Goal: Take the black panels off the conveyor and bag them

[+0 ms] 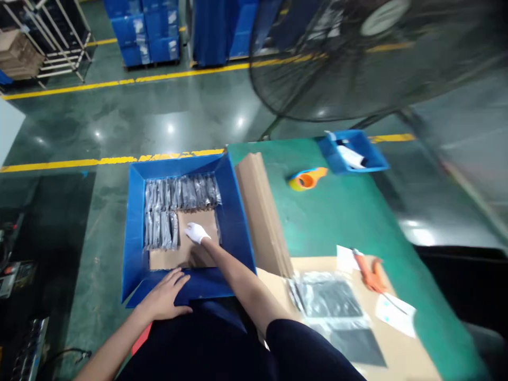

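Against my body stands a blue corrugated bin [137,227]. Inside it, a back row of grey items in clear plastic bags [182,193] stands on edge, with a shorter bagged row [161,230] at the front left. Brown cardboard [164,260] shows beside and below them. My right hand [197,233], in a white glove, reaches into the bin over the cardboard, right of the shorter row. Its fingers look curled, and no bag shows in them. My bare left hand [169,296] rests on the bin's near rim, fingers spread.
Folded cardboard [262,217] stands right of the bin on a green table [329,211]. A tape dispenser [307,180], a small blue bin [359,153], flat bagged items [329,296] and an orange-handled tool [371,275] lie there. A large fan [317,69] stands behind.
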`<state>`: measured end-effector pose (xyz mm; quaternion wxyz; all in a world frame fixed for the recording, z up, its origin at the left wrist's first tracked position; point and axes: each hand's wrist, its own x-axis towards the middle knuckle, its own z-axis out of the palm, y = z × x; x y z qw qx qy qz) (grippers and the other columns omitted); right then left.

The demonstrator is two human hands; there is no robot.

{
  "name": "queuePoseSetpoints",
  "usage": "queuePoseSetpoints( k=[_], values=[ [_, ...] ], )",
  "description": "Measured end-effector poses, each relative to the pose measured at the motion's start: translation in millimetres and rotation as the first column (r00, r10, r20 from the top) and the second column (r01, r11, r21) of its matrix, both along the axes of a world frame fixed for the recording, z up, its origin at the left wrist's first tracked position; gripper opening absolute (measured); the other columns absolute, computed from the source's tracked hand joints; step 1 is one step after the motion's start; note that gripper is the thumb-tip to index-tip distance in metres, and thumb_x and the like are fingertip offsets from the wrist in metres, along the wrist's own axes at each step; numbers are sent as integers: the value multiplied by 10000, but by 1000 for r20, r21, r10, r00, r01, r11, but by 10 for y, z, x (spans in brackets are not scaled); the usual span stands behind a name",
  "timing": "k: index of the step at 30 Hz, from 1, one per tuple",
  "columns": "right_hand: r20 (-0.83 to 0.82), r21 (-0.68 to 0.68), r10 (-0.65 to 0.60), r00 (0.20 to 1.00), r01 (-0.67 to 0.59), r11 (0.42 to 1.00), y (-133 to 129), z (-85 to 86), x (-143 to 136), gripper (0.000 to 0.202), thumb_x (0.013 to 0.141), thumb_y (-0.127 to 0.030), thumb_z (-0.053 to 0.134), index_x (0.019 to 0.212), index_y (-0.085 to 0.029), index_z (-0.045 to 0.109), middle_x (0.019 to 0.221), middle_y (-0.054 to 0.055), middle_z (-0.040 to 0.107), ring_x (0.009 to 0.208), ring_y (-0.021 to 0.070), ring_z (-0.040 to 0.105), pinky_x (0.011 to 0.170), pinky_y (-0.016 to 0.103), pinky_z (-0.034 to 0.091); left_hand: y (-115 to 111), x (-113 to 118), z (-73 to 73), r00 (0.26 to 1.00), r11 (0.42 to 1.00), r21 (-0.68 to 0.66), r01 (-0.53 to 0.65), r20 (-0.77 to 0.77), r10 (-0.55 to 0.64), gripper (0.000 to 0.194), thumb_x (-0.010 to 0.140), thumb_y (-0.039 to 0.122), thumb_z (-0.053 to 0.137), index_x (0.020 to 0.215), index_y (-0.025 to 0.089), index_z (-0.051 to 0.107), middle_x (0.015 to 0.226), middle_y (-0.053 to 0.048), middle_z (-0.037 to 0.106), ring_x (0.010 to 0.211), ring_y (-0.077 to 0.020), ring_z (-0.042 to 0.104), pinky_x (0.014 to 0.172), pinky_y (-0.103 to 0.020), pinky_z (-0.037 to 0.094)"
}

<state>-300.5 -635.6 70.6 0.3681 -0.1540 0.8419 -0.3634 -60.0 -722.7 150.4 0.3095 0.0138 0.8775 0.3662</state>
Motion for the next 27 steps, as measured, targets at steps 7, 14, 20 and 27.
queuePoseSetpoints(
  k=[7,14,20,27],
  values=[
    [-49,-359,-361,931,321,876,1757,671,397,230,906,-380,707,1037,-209,787,1018,32,810,948,217,747,944,324,572,892,-996,173,880,888,209,411,-347,-325,457,1027,455,527,1424,240,599,1394,-113,666,1346,-285,589,1191,-474,455],
    [150,-395,-988,-42,913,-99,4109,523,1739,294,859,-478,704,916,-189,715,854,50,766,811,221,710,860,396,596,2543,-1532,-16,560,595,131,793,-542,-626,407,1025,336,516,1411,223,572,1341,-131,664,1293,-287,618,1146,-476,500],
    [298,-258,-781,-549,741,-620,5202,-261,2720,359,734,-443,772,971,-205,646,952,80,757,889,233,735,818,381,604,3883,-1503,-677,265,351,-114,929,-456,-849,570,926,211,576,1487,175,480,1531,-214,518,1475,-345,462,1208,-560,414],
    [436,-164,-665,-606,673,-721,5583,-1019,2484,437,642,-409,828,977,-209,633,958,67,759,906,208,736,774,320,599,5041,-1274,-1318,82,155,-396,905,-196,-977,919,804,160,672,1619,64,258,1706,-320,167,1609,-424,141,1275,-591,218]
  ],
)
